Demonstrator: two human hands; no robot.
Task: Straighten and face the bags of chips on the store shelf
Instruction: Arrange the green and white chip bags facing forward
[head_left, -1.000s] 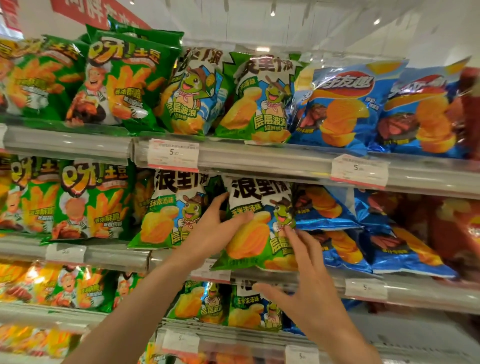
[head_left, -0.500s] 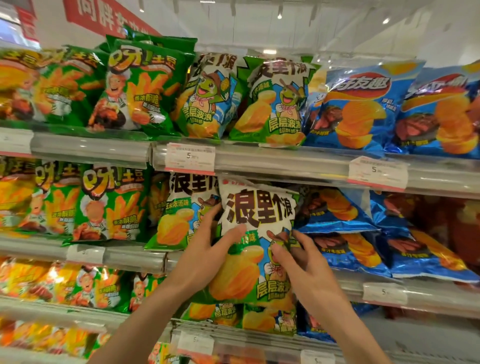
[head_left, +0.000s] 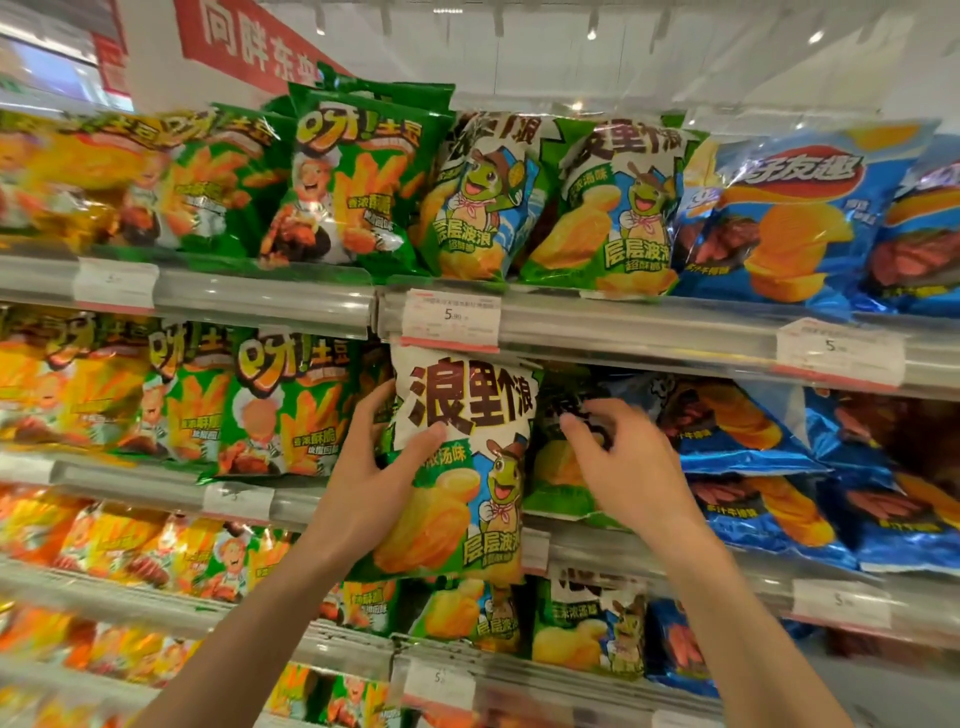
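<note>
Right hand (head_left: 626, 465) now off left-held bag (head_left: 462, 462)

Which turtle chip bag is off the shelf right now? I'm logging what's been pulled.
The turtle bag gripped by the left hand, held out before the middle shelf's edge; the other turtle bags sit on their shelves.

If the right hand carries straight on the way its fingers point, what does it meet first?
Most likely the green bag on the middle shelf, right of the bag in the left hand. The right hand may already touch it; depth is unclear.
</note>
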